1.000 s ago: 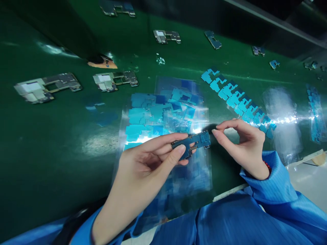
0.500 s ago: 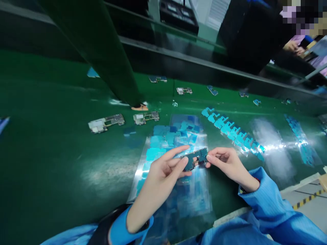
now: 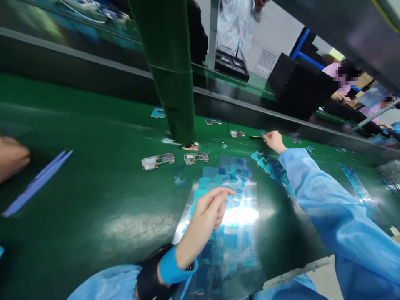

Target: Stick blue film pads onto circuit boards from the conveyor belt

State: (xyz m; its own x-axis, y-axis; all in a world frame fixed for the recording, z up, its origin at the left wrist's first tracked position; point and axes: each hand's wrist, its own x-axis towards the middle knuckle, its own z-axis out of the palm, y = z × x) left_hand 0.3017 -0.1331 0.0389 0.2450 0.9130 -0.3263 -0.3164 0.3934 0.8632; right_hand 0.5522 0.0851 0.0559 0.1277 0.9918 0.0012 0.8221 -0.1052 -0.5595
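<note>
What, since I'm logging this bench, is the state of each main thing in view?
Left hand: fingers curled, nothing visibly held
Right hand: pinching a dark thin piece
Two pale-labelled boards: lying flat, apart
Blue film row: lying, partly hidden by sleeve
Green post: standing

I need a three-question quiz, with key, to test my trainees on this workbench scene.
1. Multiple choice: Which of the camera wearer's own hands is farther across the bench?
A) the left hand
B) the right hand
C) both equally

2. True or false: In the picture, the green post stands to the right of the clear sheet.

3. Fill in the blank: The clear sheet bears many ____ pieces.

Key: 1. B; 2. False, the post is to its left; 3. blue.
</note>
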